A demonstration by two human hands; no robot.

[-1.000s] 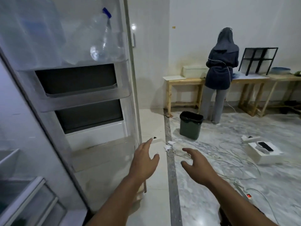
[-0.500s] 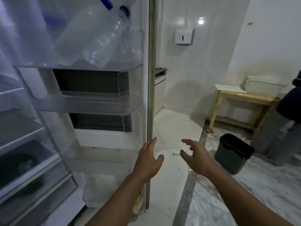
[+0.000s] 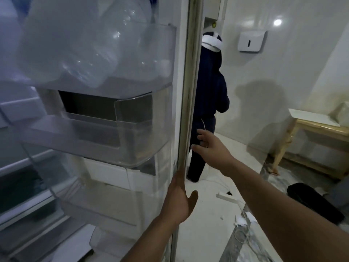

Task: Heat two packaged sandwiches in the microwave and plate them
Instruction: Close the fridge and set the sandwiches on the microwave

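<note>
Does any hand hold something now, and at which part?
The left hand rests on the fridge door at its outer edge. The right hand reaches past that edge; nothing is gripped.

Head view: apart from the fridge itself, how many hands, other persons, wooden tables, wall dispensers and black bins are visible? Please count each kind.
hands: 2 (left hand, right hand)
other person: 1
wooden table: 1
wall dispenser: 1
black bin: 1
Total: 6
</note>
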